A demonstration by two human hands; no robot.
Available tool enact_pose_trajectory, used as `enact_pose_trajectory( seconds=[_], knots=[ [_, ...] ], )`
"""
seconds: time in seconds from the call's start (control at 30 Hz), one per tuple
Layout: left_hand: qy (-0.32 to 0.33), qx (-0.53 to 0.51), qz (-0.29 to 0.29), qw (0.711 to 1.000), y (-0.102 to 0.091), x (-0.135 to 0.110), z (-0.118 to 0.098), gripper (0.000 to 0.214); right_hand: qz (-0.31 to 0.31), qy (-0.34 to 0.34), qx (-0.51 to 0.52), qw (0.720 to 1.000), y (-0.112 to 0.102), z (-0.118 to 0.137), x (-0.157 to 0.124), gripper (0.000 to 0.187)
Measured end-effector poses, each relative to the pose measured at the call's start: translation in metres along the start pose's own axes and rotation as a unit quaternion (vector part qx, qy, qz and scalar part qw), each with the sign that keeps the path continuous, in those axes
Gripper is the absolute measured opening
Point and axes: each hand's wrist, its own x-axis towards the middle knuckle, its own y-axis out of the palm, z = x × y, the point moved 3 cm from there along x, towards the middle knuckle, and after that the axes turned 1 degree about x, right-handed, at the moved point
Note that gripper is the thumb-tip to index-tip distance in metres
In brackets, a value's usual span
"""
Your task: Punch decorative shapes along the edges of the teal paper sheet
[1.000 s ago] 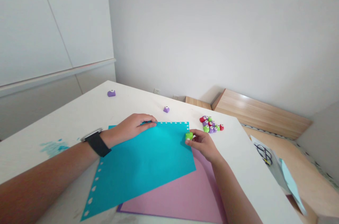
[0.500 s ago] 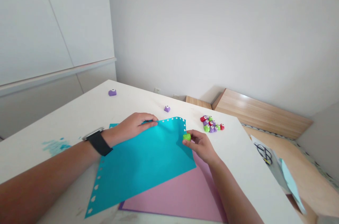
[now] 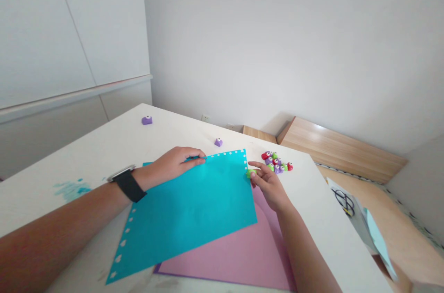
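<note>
Across a white desk before a pale wall, the left hand pinches the far edge of a blue paper sheet pierced with small shapes along its borders, while the right hand grasps a green craft punch at that sheet's right edge, index finger extended. A pink sheet lies partly beneath the blue sheet, showing at its near right. Beyond the blue sheet's far edge sits a small purple punch, with a second purple punch off its far left and a cluster of red, green and purple punches near its far right corner.
</note>
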Motion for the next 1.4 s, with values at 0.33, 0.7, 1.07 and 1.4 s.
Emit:
enact_pose_trajectory(
  seconds=[0.33, 0.7, 1.07, 1.4],
  knots=[
    [-0.019, -0.003, 0.034, 0.999, 0.006, -0.001, 0.008, 0.034, -0.122, 0.078, 0.128, 0.981, -0.038, -0.011, 0.007, 0.037],
    [0.000, 0.023, 0.121, 0.992, 0.022, -0.009, -0.001, 0.030, -0.123, 0.074, -0.099, 0.985, -0.046, -0.014, 0.059, 0.037],
    [0.033, 0.110, 0.111, 0.987, 0.028, -0.015, -0.005, 0.025, -0.069, -0.051, -0.327, 0.941, 0.014, -0.031, 0.153, 0.032],
    [0.028, 0.111, 0.104, 0.988, 0.029, -0.016, -0.005, 0.024, -0.059, -0.082, -0.406, 0.908, 0.022, -0.022, 0.143, 0.035]
  ],
)
